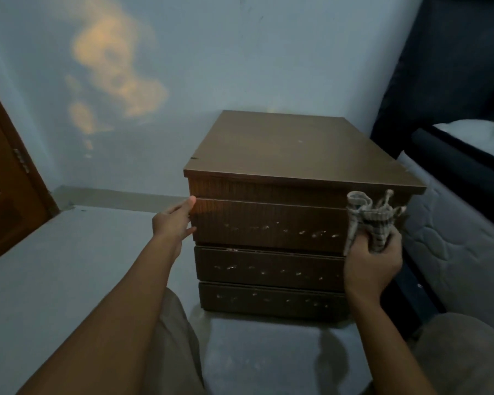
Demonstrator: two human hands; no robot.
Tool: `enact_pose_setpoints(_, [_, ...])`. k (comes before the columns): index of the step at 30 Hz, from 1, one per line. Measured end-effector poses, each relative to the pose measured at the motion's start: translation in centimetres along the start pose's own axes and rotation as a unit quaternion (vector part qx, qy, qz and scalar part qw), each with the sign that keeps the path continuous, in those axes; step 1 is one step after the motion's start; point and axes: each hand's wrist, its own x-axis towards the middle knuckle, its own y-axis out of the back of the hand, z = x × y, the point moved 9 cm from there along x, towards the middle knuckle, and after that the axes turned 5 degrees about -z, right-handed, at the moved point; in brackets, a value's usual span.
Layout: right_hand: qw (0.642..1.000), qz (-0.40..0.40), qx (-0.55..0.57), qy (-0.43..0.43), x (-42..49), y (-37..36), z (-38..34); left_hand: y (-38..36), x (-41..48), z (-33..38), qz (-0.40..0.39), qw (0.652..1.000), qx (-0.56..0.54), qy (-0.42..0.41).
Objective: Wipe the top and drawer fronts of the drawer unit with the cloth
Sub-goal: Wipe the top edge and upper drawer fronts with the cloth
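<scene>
Dark brown drawer unit (pixel 285 212) on the pale floor (pixel 69 266), backed against the bluish wall (pixel 240 52), just beside the mattress (pixel 454 223) at right. Flat, matte top (pixel 285 146), faintly dusty, with one small pale speck near its middle and a chipped notch at the front left corner. Below the overhanging top, three stacked drawer fronts with vertical wood grain. Across each front, a row of small pale marks, possibly scuffs or worn inlay; too dim to say which. Top drawer (pixel 268 223) the tallest; middle drawer (pixel 268 266) and bottom drawer (pixel 268 297) narrower.

Cloth (pixel 374 218), light with thin dark checks, bunched and crumpled, loose ends sticking upward in front of the right edge of the top drawer. Right hand (pixel 374 260) wrapped around the cloth's lower part, fingers curled tight on it, back of the hand toward the camera, in front of the unit's right edge.

Left hand (pixel 173 220) at the unit's left side, thumb up against the front left corner of the top drawer, fingers partly curled round the side, holding nothing else.

Wooden door (pixel 9 181) with a hinge at far left. Warm patch of light (pixel 111 69) mottled across the wall. Dark bed frame (pixel 454 81) above the mattress.
</scene>
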Motion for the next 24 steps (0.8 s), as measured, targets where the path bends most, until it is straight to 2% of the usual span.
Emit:
enact_pose_setpoints(4, [0.993, 0.098, 0.007, -0.073, 0.8, 3.8, 3.5, 0.0, 0.1, 0.1, 0.009, 1.000, 0.013, 0.006])
enact_pose_setpoints(8, [0.984, 0.139, 0.004, -0.110, 1.9, 5.2, 5.9, 0.0, 0.4, -0.1, 0.012, 1.000, 0.016, 0.006])
enact_pose_setpoints(16, [0.987, 0.081, -0.033, -0.138, 2.9, -0.6, 9.5, 0.0, 0.7, 0.1, -0.034, 0.998, 0.043, 0.001])
enact_pose_setpoints(24, [0.995, -0.003, -0.086, -0.059, -3.6, -10.6, 6.9, 0.4, 1.6, 0.5, -0.097, 0.991, 0.093, 0.000])
